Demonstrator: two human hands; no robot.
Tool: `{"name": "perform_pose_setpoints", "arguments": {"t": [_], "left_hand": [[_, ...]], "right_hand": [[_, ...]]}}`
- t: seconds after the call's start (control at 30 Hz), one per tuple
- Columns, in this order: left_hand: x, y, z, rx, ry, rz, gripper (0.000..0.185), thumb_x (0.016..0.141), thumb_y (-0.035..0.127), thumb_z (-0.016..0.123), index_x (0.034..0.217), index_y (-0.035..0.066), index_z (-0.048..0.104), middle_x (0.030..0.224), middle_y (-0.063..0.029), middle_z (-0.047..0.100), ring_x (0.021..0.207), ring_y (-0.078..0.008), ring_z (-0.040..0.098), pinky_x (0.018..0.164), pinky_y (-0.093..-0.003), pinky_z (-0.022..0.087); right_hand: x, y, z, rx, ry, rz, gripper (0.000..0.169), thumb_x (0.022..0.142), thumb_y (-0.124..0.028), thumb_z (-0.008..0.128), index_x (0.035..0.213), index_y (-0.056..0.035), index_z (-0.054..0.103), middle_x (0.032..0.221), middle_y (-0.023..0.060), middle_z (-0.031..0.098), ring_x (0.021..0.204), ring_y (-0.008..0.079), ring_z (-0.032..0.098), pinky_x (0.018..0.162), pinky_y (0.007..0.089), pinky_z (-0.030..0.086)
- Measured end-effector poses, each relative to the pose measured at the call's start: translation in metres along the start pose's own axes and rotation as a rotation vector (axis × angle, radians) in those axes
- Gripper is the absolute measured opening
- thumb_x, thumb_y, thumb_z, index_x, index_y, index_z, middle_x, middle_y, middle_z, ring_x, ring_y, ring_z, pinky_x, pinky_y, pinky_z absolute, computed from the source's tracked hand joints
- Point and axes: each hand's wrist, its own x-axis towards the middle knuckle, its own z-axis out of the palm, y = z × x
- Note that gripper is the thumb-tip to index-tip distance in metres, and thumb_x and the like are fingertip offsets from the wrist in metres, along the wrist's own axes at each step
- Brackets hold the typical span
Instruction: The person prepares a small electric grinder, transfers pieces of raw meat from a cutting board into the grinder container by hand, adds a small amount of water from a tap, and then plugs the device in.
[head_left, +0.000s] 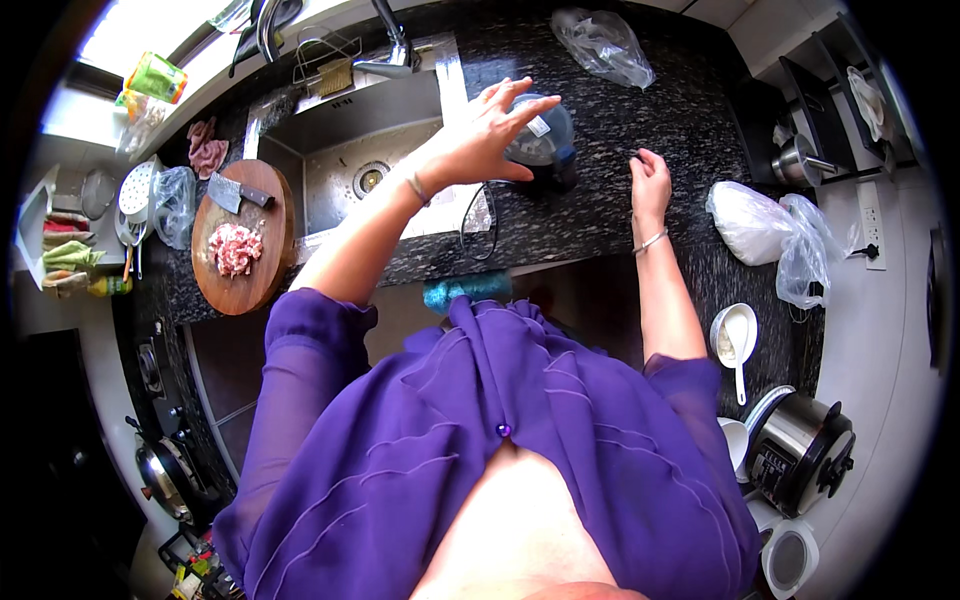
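Note:
My left hand (499, 131) is spread with its fingers apart over a round container (551, 124) with a clear bluish lid. Whether the palm touches the lid is hidden. A dark base shows below the lid, and a thin black cord (480, 225) loops over the counter edge beside it. Right of the container, my right hand (650, 187) is raised with its fingers closed. A small dark object (635, 157) shows at its fingertips, too small to identify. Further left, chopped raw meat (236, 249) and a cleaver (236, 193) lie on a round wooden cutting board (268, 277).
A steel sink (337, 161) with a faucet (397, 56) lies between board and container. Plastic bags (604, 45) rest at the back, and a filled white bag (750, 225) at right. Nearer are a bowl with a spoon (735, 337) and an electric cooker (799, 450).

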Motion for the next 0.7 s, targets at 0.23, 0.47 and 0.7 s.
{"name": "perform_pose_setpoints", "arguments": {"t": [0.23,0.47,0.7], "left_hand": [[0.036,-0.008,0.011,0.118,-0.258,0.09,0.103,0.052,0.016,0.085,0.14,0.028,0.032,0.138,-0.0194,0.033,0.123,-0.0397,0.039,0.1,-0.0445,0.041],[0.053,-0.011,0.013,0.207,-0.328,0.133,0.1,0.044,0.022,0.088,0.132,0.026,0.04,0.122,-0.0173,0.043,0.109,-0.036,0.047,0.09,-0.0424,0.045],[0.06,0.0,0.0,0.244,-0.386,0.102,0.097,0.042,0.028,0.087,0.128,0.023,0.044,0.115,-0.0178,0.045,0.105,-0.0353,0.047,0.083,-0.0406,0.048]], "right_hand": [[-0.044,-0.133,-0.008,0.449,-0.788,0.392,0.038,0.085,-0.043,0.061,0.092,-0.0062,0.063,0.082,-0.0002,0.062,0.072,0.0052,0.048,0.066,0.0219,0.037],[-0.045,-0.148,-0.014,0.513,-0.862,0.513,0.04,0.084,-0.045,0.061,0.095,-0.0072,0.066,0.081,0.0009,0.063,0.076,0.0071,0.053,0.069,0.0218,0.036],[-0.054,-0.117,0.001,0.645,-0.885,0.349,0.034,0.088,-0.04,0.058,0.091,-0.0059,0.063,0.079,-0.0021,0.056,0.076,0.0065,0.047,0.07,0.0221,0.036]]}}
